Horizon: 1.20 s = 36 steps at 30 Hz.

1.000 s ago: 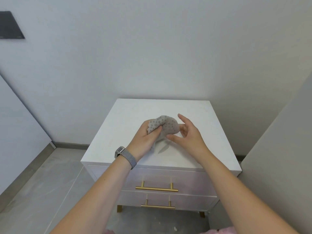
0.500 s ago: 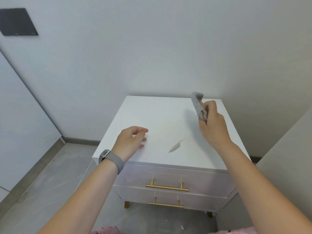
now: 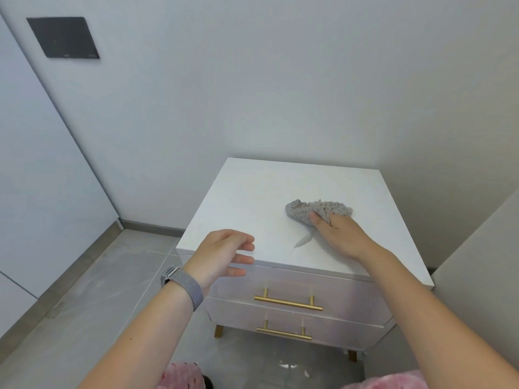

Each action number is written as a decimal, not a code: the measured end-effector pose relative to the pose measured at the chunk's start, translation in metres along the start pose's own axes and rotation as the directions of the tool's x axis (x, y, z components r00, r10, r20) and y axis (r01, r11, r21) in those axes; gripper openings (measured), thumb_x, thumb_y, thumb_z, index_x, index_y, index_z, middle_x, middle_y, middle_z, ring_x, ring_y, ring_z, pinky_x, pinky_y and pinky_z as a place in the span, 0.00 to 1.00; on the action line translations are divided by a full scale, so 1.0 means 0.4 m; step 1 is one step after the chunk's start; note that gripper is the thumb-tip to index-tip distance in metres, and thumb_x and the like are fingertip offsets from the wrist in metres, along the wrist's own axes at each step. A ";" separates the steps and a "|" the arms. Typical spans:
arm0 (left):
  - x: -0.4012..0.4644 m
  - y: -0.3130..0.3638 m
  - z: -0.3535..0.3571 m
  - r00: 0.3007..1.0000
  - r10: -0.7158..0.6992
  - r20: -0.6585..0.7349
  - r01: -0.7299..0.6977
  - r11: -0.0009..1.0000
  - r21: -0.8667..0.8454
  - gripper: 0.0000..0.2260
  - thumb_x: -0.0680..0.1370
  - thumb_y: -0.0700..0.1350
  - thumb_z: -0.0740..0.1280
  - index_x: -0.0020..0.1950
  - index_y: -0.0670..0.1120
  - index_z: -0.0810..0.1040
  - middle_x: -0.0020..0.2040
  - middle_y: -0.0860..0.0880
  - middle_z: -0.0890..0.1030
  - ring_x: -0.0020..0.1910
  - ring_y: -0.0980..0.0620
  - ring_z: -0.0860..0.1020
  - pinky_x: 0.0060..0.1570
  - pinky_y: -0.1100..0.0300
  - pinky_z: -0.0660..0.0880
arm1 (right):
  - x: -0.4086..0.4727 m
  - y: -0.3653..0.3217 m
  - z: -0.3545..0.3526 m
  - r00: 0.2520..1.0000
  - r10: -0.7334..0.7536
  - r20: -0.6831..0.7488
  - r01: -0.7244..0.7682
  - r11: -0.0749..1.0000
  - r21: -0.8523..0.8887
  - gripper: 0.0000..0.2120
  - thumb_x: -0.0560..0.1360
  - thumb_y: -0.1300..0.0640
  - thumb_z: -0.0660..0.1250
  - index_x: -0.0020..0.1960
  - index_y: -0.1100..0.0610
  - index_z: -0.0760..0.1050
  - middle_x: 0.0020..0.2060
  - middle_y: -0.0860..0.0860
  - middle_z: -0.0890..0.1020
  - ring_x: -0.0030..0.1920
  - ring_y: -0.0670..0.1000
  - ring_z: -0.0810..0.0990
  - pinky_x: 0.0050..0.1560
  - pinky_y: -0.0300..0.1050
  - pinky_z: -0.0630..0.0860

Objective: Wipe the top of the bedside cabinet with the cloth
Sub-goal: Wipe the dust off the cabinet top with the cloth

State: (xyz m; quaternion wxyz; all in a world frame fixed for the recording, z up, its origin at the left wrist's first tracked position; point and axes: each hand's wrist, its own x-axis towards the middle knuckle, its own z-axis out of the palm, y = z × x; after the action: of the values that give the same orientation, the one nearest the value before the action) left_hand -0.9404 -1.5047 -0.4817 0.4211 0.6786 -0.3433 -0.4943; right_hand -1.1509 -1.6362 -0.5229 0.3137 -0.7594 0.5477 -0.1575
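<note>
The white bedside cabinet (image 3: 252,197) stands against the wall, with two drawers and gold bar handles. A grey dotted cloth (image 3: 314,209) lies bunched on the right middle of its top, pressed down by my right hand (image 3: 339,234), whose fingers grip its near edge. A small grey streak (image 3: 303,240) marks the top just left of that hand. My left hand (image 3: 224,255) hovers over the cabinet's front left corner, fingers spread and empty, a grey woven watch band on the wrist.
White walls close in behind and to the left, with a dark square panel (image 3: 64,37) high on the left. A pale grey surface (image 3: 483,265) stands right of the cabinet. Grey floor tiles (image 3: 84,290) stretch to the left and in front.
My right hand brought the cloth from the far right corner, where it was lifted, down onto the cabinet top. My left hand let go of the cloth and drew back to the front left corner.
</note>
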 end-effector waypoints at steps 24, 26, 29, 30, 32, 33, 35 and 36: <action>0.069 -0.137 0.176 0.719 -0.305 0.625 0.673 0.529 -0.517 0.26 0.79 0.46 0.49 0.56 0.25 0.74 0.53 0.28 0.79 0.54 0.32 0.76 0.59 0.42 0.71 | -0.025 -0.064 -0.018 0.942 0.089 -0.323 0.078 0.879 0.471 0.24 0.80 0.44 0.51 0.37 0.58 0.74 0.31 0.56 0.78 0.33 0.54 0.76 0.34 0.46 0.73; 0.070 -0.137 0.175 0.715 -0.298 0.632 0.677 0.521 -0.520 0.26 0.79 0.46 0.49 0.56 0.24 0.73 0.53 0.28 0.78 0.54 0.31 0.76 0.59 0.42 0.70 | -0.025 -0.068 -0.011 0.926 -0.005 -0.378 0.141 0.932 0.334 0.22 0.80 0.46 0.51 0.31 0.52 0.66 0.26 0.49 0.70 0.27 0.48 0.67 0.27 0.37 0.63; 0.068 -0.140 0.173 0.714 -0.286 0.639 0.677 0.514 -0.527 0.25 0.79 0.45 0.50 0.58 0.24 0.72 0.54 0.27 0.77 0.55 0.30 0.75 0.60 0.41 0.69 | -0.020 -0.058 0.018 0.957 -0.118 -0.266 0.172 0.967 0.190 0.21 0.81 0.48 0.52 0.34 0.55 0.71 0.28 0.49 0.72 0.30 0.47 0.70 0.29 0.35 0.63; 0.068 -0.142 0.174 0.713 -0.283 0.642 0.679 0.510 -0.528 0.25 0.79 0.45 0.50 0.58 0.24 0.72 0.55 0.27 0.77 0.56 0.30 0.75 0.61 0.41 0.69 | -0.020 -0.052 0.027 0.967 -0.137 -0.214 0.170 0.975 0.141 0.22 0.81 0.48 0.52 0.33 0.56 0.70 0.27 0.49 0.72 0.30 0.47 0.69 0.31 0.37 0.62; 0.069 -0.145 0.174 0.709 -0.278 0.648 0.682 0.505 -0.530 0.25 0.78 0.45 0.50 0.58 0.24 0.72 0.55 0.27 0.77 0.59 0.31 0.74 0.61 0.41 0.68 | -0.018 -0.037 0.043 0.977 -0.152 -0.151 0.163 0.985 0.059 0.24 0.80 0.47 0.53 0.28 0.54 0.61 0.24 0.49 0.66 0.27 0.48 0.65 0.32 0.41 0.60; 0.070 -0.145 0.174 0.708 -0.276 0.650 0.683 0.502 -0.531 0.25 0.78 0.45 0.51 0.57 0.24 0.72 0.55 0.27 0.77 0.60 0.31 0.73 0.61 0.41 0.68 | -0.019 -0.034 0.047 0.977 -0.153 -0.148 0.160 0.986 0.038 0.24 0.80 0.46 0.53 0.27 0.54 0.57 0.24 0.49 0.64 0.27 0.48 0.64 0.31 0.43 0.59; 0.072 -0.144 0.174 0.706 -0.275 0.653 0.686 0.498 -0.531 0.25 0.78 0.45 0.51 0.56 0.23 0.73 0.54 0.26 0.77 0.60 0.31 0.73 0.60 0.42 0.69 | -0.025 -0.036 0.048 0.978 -0.152 -0.143 0.158 0.987 0.030 0.24 0.80 0.46 0.53 0.28 0.54 0.56 0.24 0.49 0.63 0.27 0.48 0.64 0.31 0.43 0.60; 0.072 -0.144 0.174 0.704 -0.276 0.655 0.688 0.495 -0.531 0.25 0.78 0.45 0.51 0.55 0.23 0.73 0.54 0.26 0.77 0.58 0.30 0.74 0.60 0.42 0.69 | -0.028 -0.038 0.050 0.979 -0.152 -0.135 0.158 0.987 0.034 0.24 0.80 0.46 0.53 0.28 0.54 0.56 0.24 0.49 0.63 0.27 0.48 0.64 0.31 0.43 0.59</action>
State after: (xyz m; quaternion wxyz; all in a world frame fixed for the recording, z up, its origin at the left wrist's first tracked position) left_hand -0.9963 -1.5227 -0.5563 0.3959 0.3645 0.0100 -0.8428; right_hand -1.1319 -1.6165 -0.5269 0.2805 -0.7807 0.5026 -0.2434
